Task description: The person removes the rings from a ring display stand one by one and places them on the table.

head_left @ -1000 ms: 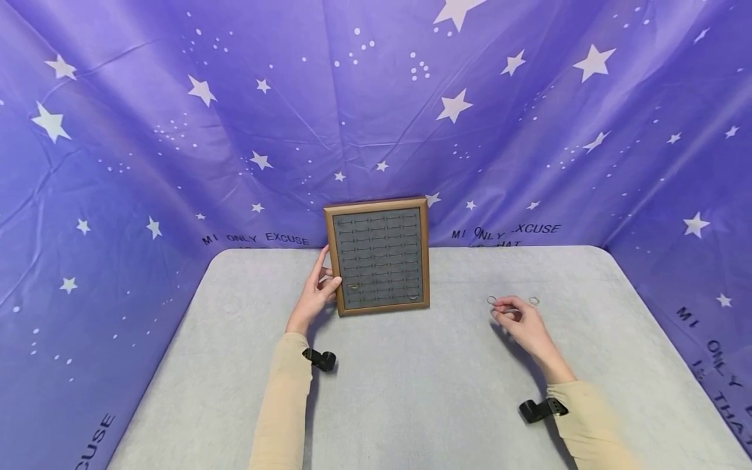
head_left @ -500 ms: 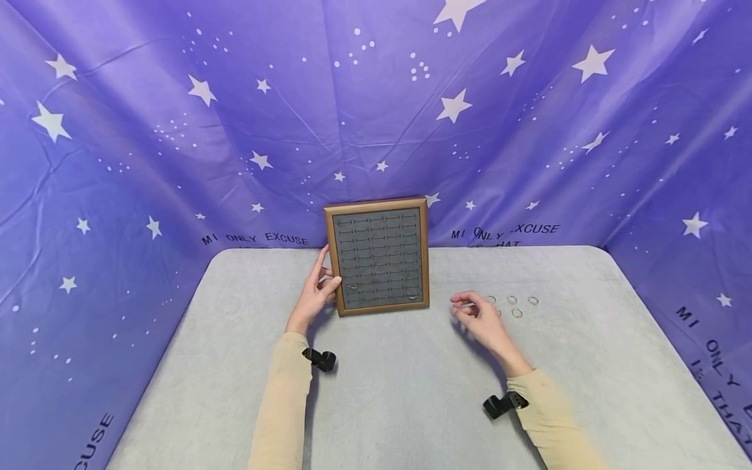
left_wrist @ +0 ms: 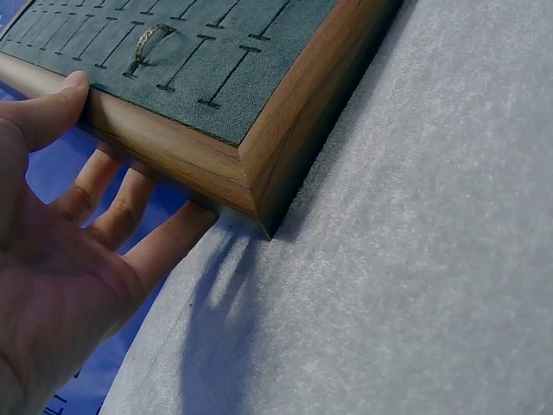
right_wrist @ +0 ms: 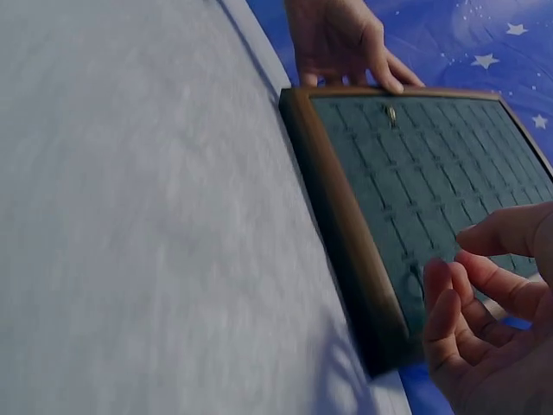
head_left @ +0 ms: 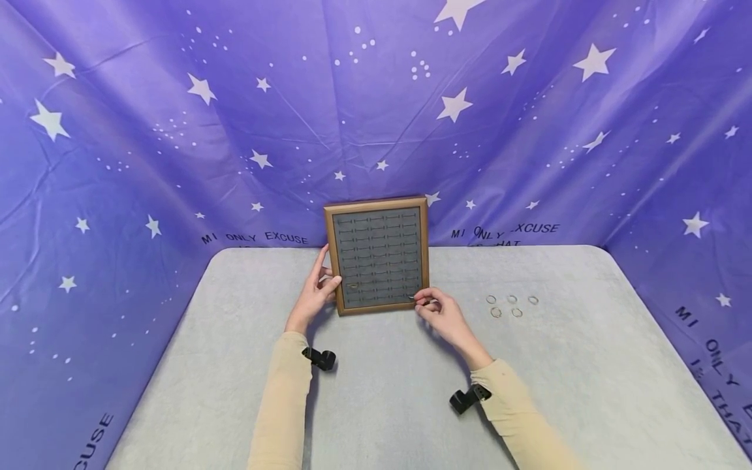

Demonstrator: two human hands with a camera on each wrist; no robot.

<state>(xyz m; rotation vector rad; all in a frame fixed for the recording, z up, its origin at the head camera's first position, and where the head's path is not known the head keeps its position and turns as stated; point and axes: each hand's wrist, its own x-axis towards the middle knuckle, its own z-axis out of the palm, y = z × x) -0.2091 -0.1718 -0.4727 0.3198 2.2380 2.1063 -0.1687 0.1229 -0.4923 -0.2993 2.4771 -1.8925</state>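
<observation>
A wooden-framed ring display tray with a grey-green slotted pad stands tilted up near the back of the table. My left hand grips its left edge, thumb on the front of the frame and fingers behind, as the left wrist view shows. A gold-coloured ring sits in a slot near that thumb. My right hand is at the tray's lower right corner, fingers bent and tips slightly apart. A small silvery ring shows in the slot beside these fingertips, partly hidden. No held thing is visible there.
Several loose rings lie in two rows on the grey table, right of the tray. A purple star-printed curtain hangs behind the table and along both sides.
My right hand has moved left from the loose rings to the tray's lower right corner, uncovering the rings on the table. The left hand and tray have stayed put.
</observation>
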